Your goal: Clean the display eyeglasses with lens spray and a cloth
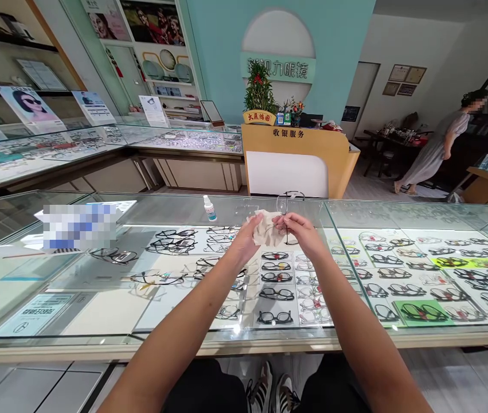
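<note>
A crumpled beige cloth [266, 230] is held up over the glass counter by my left hand [248, 236], whose fingers are closed on it. My right hand [299, 228] pinches a pair of thin dark-framed glasses [282, 203], one lens standing up above the fingers. The cloth and the glasses meet between my two hands. A small white spray bottle [210, 209] stands upright on the counter, left of my hands. Several loose glasses [157, 277] lie on the glass top to the left, nearer to me.
Rows of glasses [276, 293] show inside the glass display counter [269, 339]. Papers [80, 226] lie at the left. Beyond are a wooden cashier desk [299, 141], more showcases [187, 139] and, at the right, a person [437, 140] standing sideways.
</note>
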A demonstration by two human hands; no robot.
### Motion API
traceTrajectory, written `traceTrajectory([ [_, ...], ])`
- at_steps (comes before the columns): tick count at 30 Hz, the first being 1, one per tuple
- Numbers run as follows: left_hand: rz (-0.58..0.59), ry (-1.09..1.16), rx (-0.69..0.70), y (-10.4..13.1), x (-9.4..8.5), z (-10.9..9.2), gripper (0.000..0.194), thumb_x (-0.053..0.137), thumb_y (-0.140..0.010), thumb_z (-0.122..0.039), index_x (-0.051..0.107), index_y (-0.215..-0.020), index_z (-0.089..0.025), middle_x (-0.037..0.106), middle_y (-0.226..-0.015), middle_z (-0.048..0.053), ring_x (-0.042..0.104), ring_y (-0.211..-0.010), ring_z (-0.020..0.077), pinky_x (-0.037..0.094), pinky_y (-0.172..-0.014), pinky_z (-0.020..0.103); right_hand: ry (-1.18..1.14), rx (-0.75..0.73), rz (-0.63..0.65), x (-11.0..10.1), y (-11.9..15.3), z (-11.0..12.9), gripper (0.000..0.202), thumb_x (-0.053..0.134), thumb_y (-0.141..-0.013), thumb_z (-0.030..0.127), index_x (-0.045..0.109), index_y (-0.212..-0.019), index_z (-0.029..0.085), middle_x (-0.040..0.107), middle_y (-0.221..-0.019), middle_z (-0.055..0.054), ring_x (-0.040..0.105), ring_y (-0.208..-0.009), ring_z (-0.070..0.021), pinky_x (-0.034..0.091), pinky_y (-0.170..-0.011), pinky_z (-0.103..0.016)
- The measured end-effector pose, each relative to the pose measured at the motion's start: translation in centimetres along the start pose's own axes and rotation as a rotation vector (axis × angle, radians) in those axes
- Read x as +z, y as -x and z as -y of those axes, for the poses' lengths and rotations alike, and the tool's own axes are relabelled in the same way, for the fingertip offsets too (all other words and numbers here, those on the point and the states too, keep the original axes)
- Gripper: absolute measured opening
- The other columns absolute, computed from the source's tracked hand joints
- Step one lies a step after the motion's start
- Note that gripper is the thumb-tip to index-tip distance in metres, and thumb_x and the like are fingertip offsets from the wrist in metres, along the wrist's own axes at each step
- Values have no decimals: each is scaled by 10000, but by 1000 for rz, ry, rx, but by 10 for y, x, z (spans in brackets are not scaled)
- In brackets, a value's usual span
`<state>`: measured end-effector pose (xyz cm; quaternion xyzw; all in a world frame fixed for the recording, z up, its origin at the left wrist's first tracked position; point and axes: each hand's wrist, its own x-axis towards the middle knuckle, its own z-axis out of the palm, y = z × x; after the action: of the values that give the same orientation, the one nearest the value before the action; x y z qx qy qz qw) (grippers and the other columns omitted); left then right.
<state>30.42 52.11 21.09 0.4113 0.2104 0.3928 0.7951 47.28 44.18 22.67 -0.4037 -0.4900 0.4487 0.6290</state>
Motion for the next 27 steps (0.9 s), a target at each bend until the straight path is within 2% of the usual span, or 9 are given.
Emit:
traceTrajectory([
  [3,-123,14,66,-4,-4,3,442,946,-693,-352,691,-1019,-196,772,-993,51,733,-941,217,575,-877,349,-14,-39,-34,-3,-1,-1,318,787,-856,560,739,-833,247,776,-1073,-49,664,-986,-210,505,-875,-329],
  [6,-192,50,52,-9,-8,2,352,861,-749,-338,714,-1031,-188,789,-1022,67,733,-995,244,574,-881,347,-70,-47,-91,-7,-3,0,284,794,-858,532,745,-848,253,778,-1075,-45,673,-1031,-219,504,-949,-344],
  [9,-205,82,39,-12,-10,-1,323,805,-760,-319,715,-1038,-182,789,-1013,68,728,-1001,242,574,-887,342,-170,-23,-103,-11,-3,2,257,803,-855,501,729,-850,254,774,-1073,-47,682,-1051,-224,517,-937,-342],
  [15,-60,88,-6,-7,-7,-4,335,761,-748,-271,718,-1056,-149,777,-1018,85,721,-952,246,554,-850,345,-393,72,-46,-12,-2,6,274,804,-837,500,668,-850,264,770,-1001,-41,716,-1080,-248,555,-777,-321],
  [19,25,46,-94,-2,-7,-7,318,787,-703,-224,727,-1008,-159,754,-991,58,691,-885,199,534,-793,301,-415,45,-91,-14,-3,7,270,810,-820,490,663,-840,265,767,-962,-37,735,-1012,-253,571,-848,-358],
  [22,1,-91,-157,-1,-11,-8,245,811,-732,-326,726,-893,-162,704,-852,34,638,-775,181,509,-726,294,-345,-1,-75,-18,-2,11,274,816,-818,501,683,-834,262,766,-988,-48,720,-959,-246,565,-862,-364],
  [24,5,-269,-130,0,-12,-9,282,815,-778,-427,734,-850,-167,697,-833,39,629,-772,191,492,-724,297,-268,-18,-42,-20,0,15,285,811,-826,517,692,-829,258,760,-995,-58,707,-943,-246,559,-868,-368],
  [27,83,-490,53,2,-9,-10,306,858,-782,-454,768,-900,-186,748,-1014,73,662,-933,220,484,-824,297,-179,-21,40,-18,4,20,284,794,-850,515,696,-828,249,745,-975,-62,697,-923,-243,547,-880,-376],
])
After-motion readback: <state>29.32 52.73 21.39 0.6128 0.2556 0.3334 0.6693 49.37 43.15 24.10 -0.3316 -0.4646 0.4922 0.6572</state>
